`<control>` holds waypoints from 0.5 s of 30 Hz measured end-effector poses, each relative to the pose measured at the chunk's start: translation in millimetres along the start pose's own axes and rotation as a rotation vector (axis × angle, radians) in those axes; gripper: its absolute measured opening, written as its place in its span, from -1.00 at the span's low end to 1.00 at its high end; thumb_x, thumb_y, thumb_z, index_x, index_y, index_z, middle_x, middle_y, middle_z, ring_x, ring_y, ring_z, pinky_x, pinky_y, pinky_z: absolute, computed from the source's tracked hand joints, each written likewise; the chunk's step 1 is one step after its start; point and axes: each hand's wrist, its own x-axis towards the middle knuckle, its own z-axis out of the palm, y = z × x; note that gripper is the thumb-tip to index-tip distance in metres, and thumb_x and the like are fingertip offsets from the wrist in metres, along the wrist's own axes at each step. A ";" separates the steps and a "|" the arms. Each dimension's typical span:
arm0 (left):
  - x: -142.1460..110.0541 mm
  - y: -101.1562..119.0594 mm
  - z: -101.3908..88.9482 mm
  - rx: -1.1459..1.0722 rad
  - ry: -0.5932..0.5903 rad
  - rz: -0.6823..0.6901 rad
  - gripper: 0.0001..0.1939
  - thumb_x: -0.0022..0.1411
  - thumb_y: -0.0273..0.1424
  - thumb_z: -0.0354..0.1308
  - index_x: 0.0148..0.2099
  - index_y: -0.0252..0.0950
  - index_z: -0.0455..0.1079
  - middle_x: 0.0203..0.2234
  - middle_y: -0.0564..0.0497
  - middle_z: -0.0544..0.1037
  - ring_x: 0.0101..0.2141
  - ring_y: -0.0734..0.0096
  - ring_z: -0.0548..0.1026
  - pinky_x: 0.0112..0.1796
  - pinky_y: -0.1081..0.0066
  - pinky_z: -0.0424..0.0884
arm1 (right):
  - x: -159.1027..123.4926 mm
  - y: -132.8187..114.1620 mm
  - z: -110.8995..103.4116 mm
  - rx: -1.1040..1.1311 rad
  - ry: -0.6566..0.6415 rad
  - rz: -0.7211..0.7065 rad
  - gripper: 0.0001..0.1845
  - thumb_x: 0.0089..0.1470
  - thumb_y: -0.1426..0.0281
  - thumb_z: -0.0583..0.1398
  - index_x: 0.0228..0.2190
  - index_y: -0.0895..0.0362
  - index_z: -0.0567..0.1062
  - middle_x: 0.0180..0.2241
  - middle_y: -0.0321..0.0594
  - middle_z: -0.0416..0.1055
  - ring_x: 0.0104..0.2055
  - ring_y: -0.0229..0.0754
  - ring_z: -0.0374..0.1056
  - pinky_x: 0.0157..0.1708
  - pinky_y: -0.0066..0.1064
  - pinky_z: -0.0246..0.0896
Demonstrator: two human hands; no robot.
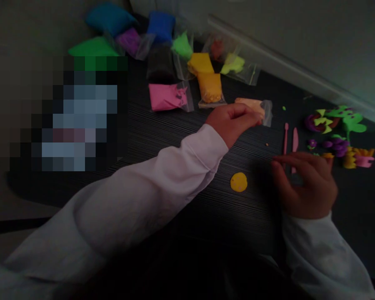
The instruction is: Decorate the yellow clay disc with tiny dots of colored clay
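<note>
My left hand reaches across the dark table with its fingers closed at the near edge of a small bag of peach-coloured clay. The bag's clear plastic end sticks out to the right of my fingertips. My right hand is raised to the right, thumb and forefinger tips pressed together; whatever may be between them is too small to make out. Behind it lie a pink plastic clay knife and a thin pink stick tool, both partly hidden. Between my hands a flat yellow clay disc with small spots rests on the table.
Bags of coloured clay lie at the back, among them pink, orange, blue and green. Small finished clay figures cluster at the right. A pale ledge borders the back. A blurred-out rectangle covers the left.
</note>
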 end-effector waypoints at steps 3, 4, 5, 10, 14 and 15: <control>-0.4 -0.8 -0.3 -0.009 -0.002 0.016 -0.85 -0.01 -0.43 0.03 -0.55 -0.36 0.35 -0.57 0.09 0.41 -0.48 0.66 0.33 -0.32 0.53 0.27 | 7.7 22.4 1.5 -0.255 0.091 0.215 -0.70 -0.15 0.21 0.17 -0.40 0.17 0.49 -0.42 -0.09 0.38 -0.32 -0.05 0.29 -0.34 -0.17 0.18; -0.5 -1.3 -0.4 -0.010 -0.004 0.019 -0.85 -0.01 -0.42 0.03 -0.54 -0.36 0.35 -0.57 0.09 0.41 -0.49 0.66 0.32 -0.33 0.54 0.27 | 11.5 26.4 2.0 -0.308 0.056 0.255 -0.68 -0.15 0.17 0.16 -0.43 0.16 0.49 -0.46 -0.11 0.39 -0.37 -0.07 0.29 -0.41 -0.22 0.18; -0.6 -2.0 -0.4 -0.014 -0.001 0.014 -0.85 -0.01 -0.41 0.03 -0.53 -0.36 0.35 -0.57 0.08 0.41 -0.50 0.67 0.31 -0.36 0.55 0.26 | 15.9 28.4 2.5 -0.354 0.038 0.295 -0.64 -0.15 0.13 0.14 -0.45 0.16 0.50 -0.48 -0.10 0.39 -0.39 -0.07 0.29 -0.44 -0.23 0.16; 0.8 -6.8 -0.3 -0.048 0.010 -0.015 -0.84 -0.04 -0.36 0.04 -0.50 -0.36 0.35 -0.55 0.06 0.41 -0.53 0.67 0.29 -0.52 0.59 0.18 | 44.2 24.0 2.7 -0.384 -0.291 0.414 -0.69 -0.17 0.14 0.12 -0.54 0.11 0.49 -0.60 -0.19 0.36 -0.55 -0.16 0.24 -0.58 -0.34 0.04; 3.0 -8.5 -0.3 -0.068 0.012 -0.019 -0.84 -0.06 -0.36 0.05 -0.50 -0.38 0.35 -0.56 0.06 0.40 -0.55 0.68 0.29 -0.54 0.59 0.17 | 60.9 25.7 -3.8 -0.357 -0.475 0.507 -0.78 -0.23 0.22 0.14 -0.59 0.10 0.48 -0.65 -0.22 0.33 -0.53 -0.13 0.27 -0.55 -0.31 0.06; 3.3 -8.2 -0.4 -0.065 0.013 -0.028 -0.84 -0.06 -0.37 0.05 -0.50 -0.38 0.35 -0.57 0.06 0.40 -0.56 0.69 0.28 -0.55 0.60 0.17 | 61.3 27.4 -6.8 -0.314 -0.473 0.521 -0.80 -0.24 0.25 0.14 -0.59 0.11 0.47 -0.64 -0.22 0.34 -0.52 -0.13 0.28 -0.52 -0.31 0.09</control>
